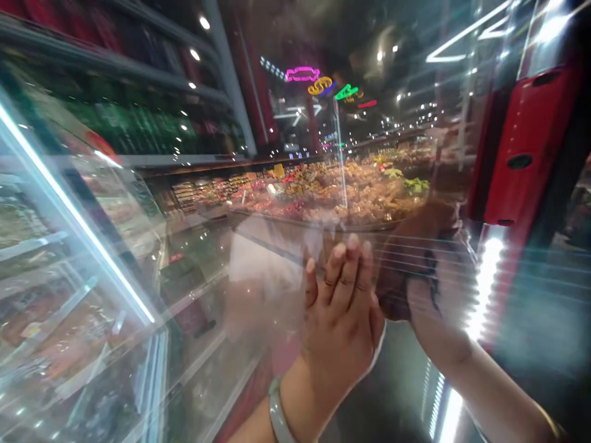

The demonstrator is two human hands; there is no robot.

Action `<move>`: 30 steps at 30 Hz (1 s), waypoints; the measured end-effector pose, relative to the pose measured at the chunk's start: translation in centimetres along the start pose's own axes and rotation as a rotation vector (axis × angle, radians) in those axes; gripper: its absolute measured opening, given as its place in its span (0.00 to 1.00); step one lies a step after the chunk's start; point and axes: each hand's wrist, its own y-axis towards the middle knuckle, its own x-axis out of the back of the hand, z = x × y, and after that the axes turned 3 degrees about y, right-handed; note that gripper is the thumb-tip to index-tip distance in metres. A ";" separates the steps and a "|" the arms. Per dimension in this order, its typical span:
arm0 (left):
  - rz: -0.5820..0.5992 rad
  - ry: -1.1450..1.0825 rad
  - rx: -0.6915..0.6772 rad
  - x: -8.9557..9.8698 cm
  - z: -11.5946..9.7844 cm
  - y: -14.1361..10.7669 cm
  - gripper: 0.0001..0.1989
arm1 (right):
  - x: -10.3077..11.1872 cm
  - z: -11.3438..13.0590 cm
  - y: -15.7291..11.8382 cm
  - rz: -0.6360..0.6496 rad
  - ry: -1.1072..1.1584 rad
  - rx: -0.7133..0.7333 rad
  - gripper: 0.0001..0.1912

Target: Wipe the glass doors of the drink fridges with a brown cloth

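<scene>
In the head view, my left hand [341, 307] lies flat against a glass pane, fingers stretched upward, with a pale bangle [279, 415] round the wrist. Nothing shows in its grasp. To its right, my right hand [438, 307] is dark and smeared by motion near the red frame [526, 147]; its fingers cannot be made out, nor whether they hold anything. The glass carries reflections of lights and a blurred pale shape [263, 258].
Behind the glass or reflected in it, heaps of colourful goods [360, 184] stretch across the middle. Shelves with packages [41, 332] and a bright light strip [78, 215] stand at the left. Neon signs [302, 74] glow above.
</scene>
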 end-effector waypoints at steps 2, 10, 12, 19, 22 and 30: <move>-0.033 0.034 -0.009 -0.1 0.8 -0.2 0.38 | -0.5 1.0 0.3 -0.083 0.013 0.114 0.41; -0.141 0.162 -0.140 -3.1 1.7 -2.3 0.32 | -1.0 -3.3 -0.4 -0.190 -0.069 0.310 0.37; -0.160 0.170 -0.130 -3.0 1.7 -1.8 0.32 | -1.3 -2.2 3.0 -0.242 -0.081 0.241 0.31; -0.227 0.287 -0.123 -0.8 5.1 -0.5 0.31 | -2.9 2.1 2.9 -0.090 0.013 0.587 0.28; -0.172 0.288 -0.129 0.5 6.7 0.0 0.33 | -2.6 0.1 3.5 -0.209 -0.035 0.460 0.25; -0.187 0.301 -0.095 4.1 10.3 2.0 0.30 | -5.0 9.8 8.7 -0.144 0.009 0.488 0.23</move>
